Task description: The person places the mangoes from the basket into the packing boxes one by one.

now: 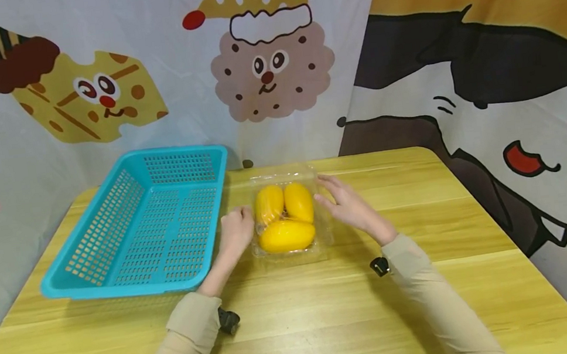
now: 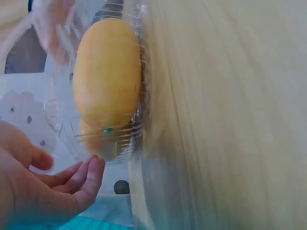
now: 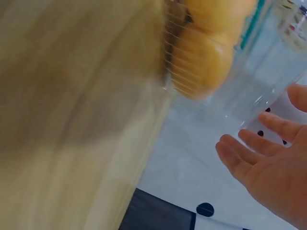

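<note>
On the table, a clear plastic clamshell box holds three yellow mangoes, two side by side and one across the front. At the box's left side is my left hand. The left wrist view shows its fingers loosely bent, tips right at the box's end, with the thumb apart and nothing gripped. My right hand is at the right side with fingers spread. In the right wrist view, its fingertips are close to the clear plastic wall, and the palm holds nothing.
A turquoise perforated basket stands to the left, close beside my left forearm. The wood-grain table ends at a cartoon-printed curtain behind. Small black devices sit at both wrists.
</note>
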A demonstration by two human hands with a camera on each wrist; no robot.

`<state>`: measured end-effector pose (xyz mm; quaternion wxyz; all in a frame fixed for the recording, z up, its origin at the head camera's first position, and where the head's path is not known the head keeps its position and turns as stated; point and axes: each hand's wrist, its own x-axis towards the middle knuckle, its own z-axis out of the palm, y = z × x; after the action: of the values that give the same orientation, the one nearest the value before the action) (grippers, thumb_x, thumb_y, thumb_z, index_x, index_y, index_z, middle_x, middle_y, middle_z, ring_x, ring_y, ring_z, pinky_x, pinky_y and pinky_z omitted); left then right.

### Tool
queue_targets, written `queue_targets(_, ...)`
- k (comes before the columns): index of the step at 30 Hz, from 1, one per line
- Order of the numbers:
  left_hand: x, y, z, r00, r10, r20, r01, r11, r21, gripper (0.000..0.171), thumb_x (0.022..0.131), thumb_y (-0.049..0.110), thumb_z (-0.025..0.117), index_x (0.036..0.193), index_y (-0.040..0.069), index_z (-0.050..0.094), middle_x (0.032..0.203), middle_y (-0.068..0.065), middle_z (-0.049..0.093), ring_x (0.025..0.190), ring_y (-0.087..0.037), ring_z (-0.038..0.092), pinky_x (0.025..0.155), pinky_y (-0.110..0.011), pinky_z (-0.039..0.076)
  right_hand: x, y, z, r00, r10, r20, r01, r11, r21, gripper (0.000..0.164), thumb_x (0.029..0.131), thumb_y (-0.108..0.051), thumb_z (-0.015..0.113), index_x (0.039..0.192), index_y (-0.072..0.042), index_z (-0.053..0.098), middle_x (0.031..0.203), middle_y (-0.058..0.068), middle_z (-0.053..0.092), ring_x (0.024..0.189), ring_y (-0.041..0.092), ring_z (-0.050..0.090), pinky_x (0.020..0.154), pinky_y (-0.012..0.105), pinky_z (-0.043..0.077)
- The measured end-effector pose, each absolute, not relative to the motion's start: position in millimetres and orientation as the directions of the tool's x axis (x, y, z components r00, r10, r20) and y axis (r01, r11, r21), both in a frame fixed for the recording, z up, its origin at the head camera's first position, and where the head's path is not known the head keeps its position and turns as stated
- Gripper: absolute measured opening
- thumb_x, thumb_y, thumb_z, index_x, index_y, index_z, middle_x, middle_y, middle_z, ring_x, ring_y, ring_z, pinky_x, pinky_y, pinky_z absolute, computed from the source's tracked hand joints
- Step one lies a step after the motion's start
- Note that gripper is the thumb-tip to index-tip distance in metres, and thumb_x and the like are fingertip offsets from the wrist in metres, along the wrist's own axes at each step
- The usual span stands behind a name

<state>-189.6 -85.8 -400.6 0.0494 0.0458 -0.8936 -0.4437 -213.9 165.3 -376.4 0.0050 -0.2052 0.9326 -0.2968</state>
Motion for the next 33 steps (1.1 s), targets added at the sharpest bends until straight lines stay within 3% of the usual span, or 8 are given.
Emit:
queue_targets(3, -188.5, -86.4, -399.0, -0.990, -0.144, -0.014, -0.093, 0.565, 0.820, 0.038, 0.101, 0.026, 0.034, 0.076, 0.006, 0.054, 0.060, -0.004, 0.043, 0.051, -0.015, 0.039, 0.043, -0.024, 0.033, -214.4, 162.6, -381.9, -0.918, -0.385, 0.097, -0.372, 0.748, -0.549, 0.055, 0.100, -0.031, 0.045, 0.144, 0.000, 0.035, 0.153, 0.020, 0.028, 0.140, 0.039, 0.030, 0.116, 0.054, 0.025)
queue_targets(6, -185.2, -85.4, -397.9, -0.990, -0.138, -0.030, -0.105, 0.576, 0.811, 0.038, 0.101, 0.027, 0.034, 0.091, 0.001, 0.060, 0.069, -0.010, 0.054, 0.057, -0.019, 0.048, 0.046, -0.028, 0.040, -214.1, 159.8, -385.1, -0.918, -0.387, 0.090, -0.370, 0.751, -0.547, 0.056, 0.100, -0.030, 0.046, 0.145, 0.000, 0.034, 0.153, 0.021, 0.029, 0.140, 0.039, 0.030, 0.116, 0.053, 0.024)
queue_targets(9, -180.5, -84.0, -397.5, -0.993, -0.118, -0.007, -0.079, 0.614, 0.785, 0.036, 0.099, 0.022, 0.038, 0.111, -0.003, 0.061, 0.094, -0.020, 0.066, 0.078, -0.027, 0.062, 0.064, -0.038, 0.053, -213.2, 157.6, -386.4, -0.919, -0.385, 0.090, -0.369, 0.754, -0.544, 0.056, 0.100, -0.031, 0.046, 0.144, 0.001, 0.034, 0.152, 0.021, 0.031, 0.141, 0.037, 0.030, 0.117, 0.051, 0.024)
queue_targets(12, -173.9, -84.1, -397.8, -0.996, -0.090, 0.014, -0.046, 0.632, 0.774, 0.037, 0.097, 0.017, 0.041, 0.122, -0.005, 0.057, 0.117, -0.023, 0.063, 0.102, -0.033, 0.063, 0.085, -0.045, 0.054, -212.8, 156.2, -387.4, -0.919, -0.382, 0.093, -0.371, 0.761, -0.532, 0.056, 0.100, -0.032, 0.045, 0.144, 0.001, 0.034, 0.152, 0.021, 0.032, 0.140, 0.037, 0.031, 0.116, 0.051, 0.025)
queue_targets(14, -168.6, -84.9, -398.9, -0.997, -0.074, 0.021, -0.031, 0.639, 0.768, 0.037, 0.097, 0.016, 0.042, 0.123, -0.006, 0.055, 0.121, -0.024, 0.061, 0.103, -0.034, 0.062, 0.089, -0.046, 0.053, -212.5, 155.5, -387.9, -0.919, -0.383, 0.094, -0.372, 0.762, -0.530, 0.056, 0.100, -0.032, 0.045, 0.144, 0.001, 0.034, 0.151, 0.021, 0.032, 0.140, 0.037, 0.031, 0.116, 0.051, 0.026)
queue_targets(21, -146.5, -87.2, -402.3, -1.000, -0.012, 0.010, 0.000, 0.655, 0.755, 0.038, 0.098, 0.015, 0.039, 0.125, -0.008, 0.052, 0.106, -0.022, 0.062, 0.069, -0.020, 0.053, 0.060, -0.032, 0.049, -210.6, 154.8, -388.3, -0.920, -0.384, 0.081, -0.364, 0.762, -0.536, 0.057, 0.101, -0.034, 0.043, 0.146, -0.001, 0.033, 0.153, 0.019, 0.030, 0.140, 0.037, 0.031, 0.116, 0.051, 0.027)
queue_targets(29, -126.6, -83.8, -404.1, -1.000, 0.013, -0.020, -0.006, 0.660, 0.751, 0.039, 0.098, 0.014, 0.040, 0.128, -0.009, 0.047, 0.083, -0.013, 0.057, 0.053, -0.013, 0.045, 0.041, -0.020, 0.036, -209.6, 154.9, -386.9, -0.923, -0.376, 0.079, -0.357, 0.760, -0.544, 0.056, 0.100, -0.033, 0.043, 0.145, 0.000, 0.034, 0.152, 0.019, 0.030, 0.140, 0.037, 0.032, 0.116, 0.051, 0.027)
queue_targets(33, -121.2, -82.7, -406.5, -0.998, 0.021, -0.062, -0.033, 0.659, 0.751, 0.033, 0.099, 0.017, 0.037, 0.113, -0.007, 0.053, 0.066, -0.005, 0.049, 0.045, -0.011, 0.038, 0.036, -0.017, 0.029, -209.5, 155.1, -387.0, -0.922, -0.379, 0.079, -0.358, 0.760, -0.542, 0.056, 0.101, -0.034, 0.043, 0.145, 0.000, 0.034, 0.152, 0.019, 0.030, 0.140, 0.036, 0.031, 0.116, 0.050, 0.027)
